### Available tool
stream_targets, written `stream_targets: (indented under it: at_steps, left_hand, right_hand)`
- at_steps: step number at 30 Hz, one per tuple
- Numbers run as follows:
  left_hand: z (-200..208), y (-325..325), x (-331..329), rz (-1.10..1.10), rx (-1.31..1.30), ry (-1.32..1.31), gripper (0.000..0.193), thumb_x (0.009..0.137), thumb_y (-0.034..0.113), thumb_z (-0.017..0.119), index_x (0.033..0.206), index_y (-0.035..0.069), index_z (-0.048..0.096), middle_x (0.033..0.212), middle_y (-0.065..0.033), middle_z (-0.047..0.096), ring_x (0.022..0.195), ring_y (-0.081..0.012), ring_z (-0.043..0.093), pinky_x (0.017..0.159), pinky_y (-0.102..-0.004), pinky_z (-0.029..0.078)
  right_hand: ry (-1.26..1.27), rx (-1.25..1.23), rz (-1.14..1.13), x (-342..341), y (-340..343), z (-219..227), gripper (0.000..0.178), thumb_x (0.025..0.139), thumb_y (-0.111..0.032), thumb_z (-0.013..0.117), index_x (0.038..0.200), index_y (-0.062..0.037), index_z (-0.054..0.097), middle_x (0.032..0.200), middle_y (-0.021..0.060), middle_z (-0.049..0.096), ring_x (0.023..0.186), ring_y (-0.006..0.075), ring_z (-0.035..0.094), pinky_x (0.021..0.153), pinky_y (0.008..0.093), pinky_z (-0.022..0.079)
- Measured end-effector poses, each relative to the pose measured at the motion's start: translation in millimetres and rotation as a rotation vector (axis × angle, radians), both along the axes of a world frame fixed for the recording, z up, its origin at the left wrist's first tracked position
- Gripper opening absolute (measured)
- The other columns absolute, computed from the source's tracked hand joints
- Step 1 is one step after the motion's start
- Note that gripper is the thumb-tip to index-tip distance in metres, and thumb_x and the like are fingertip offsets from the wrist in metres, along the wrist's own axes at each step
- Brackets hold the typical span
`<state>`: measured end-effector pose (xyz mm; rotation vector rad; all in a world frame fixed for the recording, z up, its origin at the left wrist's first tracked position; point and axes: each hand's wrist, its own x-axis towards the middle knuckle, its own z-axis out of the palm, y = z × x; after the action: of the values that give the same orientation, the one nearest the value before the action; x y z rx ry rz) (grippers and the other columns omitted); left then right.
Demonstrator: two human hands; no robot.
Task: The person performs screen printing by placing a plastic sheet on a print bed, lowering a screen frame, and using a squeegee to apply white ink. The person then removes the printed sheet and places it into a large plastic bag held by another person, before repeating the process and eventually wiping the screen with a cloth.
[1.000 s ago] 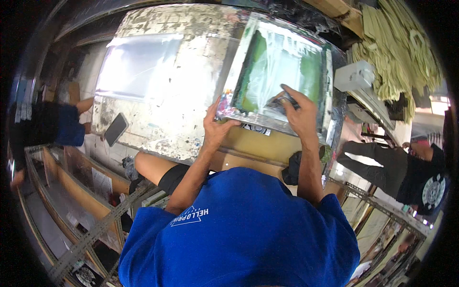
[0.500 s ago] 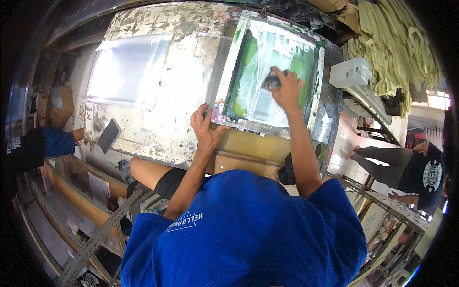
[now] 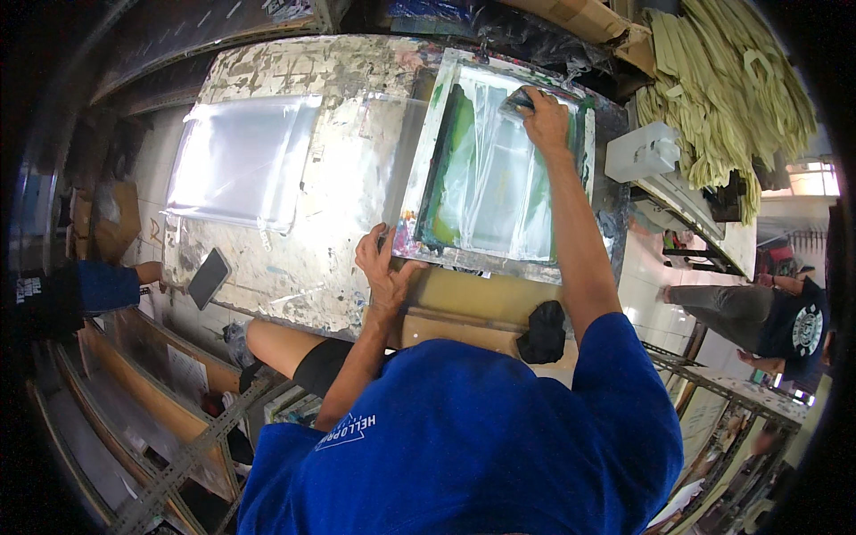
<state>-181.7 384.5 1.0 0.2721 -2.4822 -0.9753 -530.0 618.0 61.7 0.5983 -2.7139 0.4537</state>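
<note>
A screen-printing frame (image 3: pixel 428 143) with a pale, paint-stained rim lies on the worktable; its mesh (image 3: pixel 513 192) is green at the sides, with whitish streaks across the middle. At the mesh's far end, my right hand (image 3: pixel 546 123) is closed around a small dark, stained block (image 3: pixel 515 102), pressed to the surface; its exact kind is unclear. My left hand (image 3: pixel 385 267) braces the frame's near left corner, thumb along the near edge and bent fingers by the left side. Left of the frame, a clear plastic-covered sheet (image 3: pixel 241 165) lies flat.
A phone (image 3: pixel 209 278) lies on the table (image 3: pixel 294 267) near its left edge. Right of the frame are a white plastic container (image 3: pixel 642 153) and hanging pale yellow strips (image 3: pixel 713 89). A black cloth (image 3: pixel 542 333) lies close to me. Other people stand at left and right.
My right hand has slid the dark block from the middle of the mesh to its far end, stretching the arm out. The left hand stays at the corner. The view has shifted slightly.
</note>
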Motion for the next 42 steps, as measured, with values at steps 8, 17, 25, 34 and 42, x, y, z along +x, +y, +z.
stream_targets:
  at_steps: [8, 17, 25, 34, 42]
  left_hand:
    - [-6, 7, 2, 0.058, 0.164, 0.012, 0.081, 0.06, 0.042, 0.088, 0.127, 0.004, 0.063, 0.115, -0.0115, 0.06, 0.117, -0.0299, 0.047, 0.102, -0.0444, 0.028]
    - [30, 15, -4, 0.09, 0.302, 0.09, 0.074, 0.063, 0.026, 0.088, 0.127, 0.001, 0.062, 0.109, -0.0128, 0.06, 0.108, -0.0289, 0.048, 0.101, -0.0424, 0.029]
    - [132, 18, -62, 0.08, 0.537, 0.359, 0.062, 0.077, 0.006, 0.079, 0.134, -0.003, 0.055, 0.109, -0.0102, 0.054, 0.103, -0.0219, 0.05, 0.093, -0.0342, 0.042]
    - [46, -18, -60, 0.292, -0.059, -0.022, 0.045, 0.087, 0.024, 0.071, 0.123, 0.0, 0.061, 0.122, -0.0189, 0.059, 0.11, -0.0362, 0.055, 0.093, -0.0482, 0.041]
    - [-1, -21, -25, 0.419, -0.377, -0.197, 0.03, 0.084, 0.028, 0.073, 0.102, 0.004, 0.072, 0.129, -0.0101, 0.056, 0.118, -0.0305, 0.048, 0.091, -0.0462, 0.037]
  right_hand:
    - [-0.017, 0.049, 0.089, 44, -3, 0, 0.035, 0.08, -0.014, 0.069, 0.114, -0.0174, 0.063, 0.087, 0.0142, 0.066, 0.085, 0.0351, 0.063, 0.073, 0.0477, 0.046]
    - [-0.131, -0.094, 0.202, 224, -1, 73, 0.035, 0.072, -0.009, 0.071, 0.107, -0.0128, 0.067, 0.086, 0.0127, 0.063, 0.082, 0.0344, 0.059, 0.072, 0.0444, 0.043]
    - [0.218, -0.146, 0.168, 216, -5, 175, 0.04, 0.063, -0.028, 0.082, 0.096, -0.0097, 0.07, 0.085, 0.0116, 0.065, 0.075, 0.0315, 0.061, 0.067, 0.041, 0.046]
    - [0.11, -0.199, 0.103, 130, -17, 294, 0.034, 0.074, -0.03, 0.079, 0.091, -0.0017, 0.073, 0.083, 0.0178, 0.07, 0.078, 0.0345, 0.068, 0.072, 0.0398, 0.053]
    - [0.17, -0.227, 0.129, 102, -22, 308, 0.04, 0.075, -0.038, 0.075, 0.088, 0.0002, 0.074, 0.076, 0.0198, 0.069, 0.074, 0.0358, 0.068, 0.07, 0.0419, 0.053]
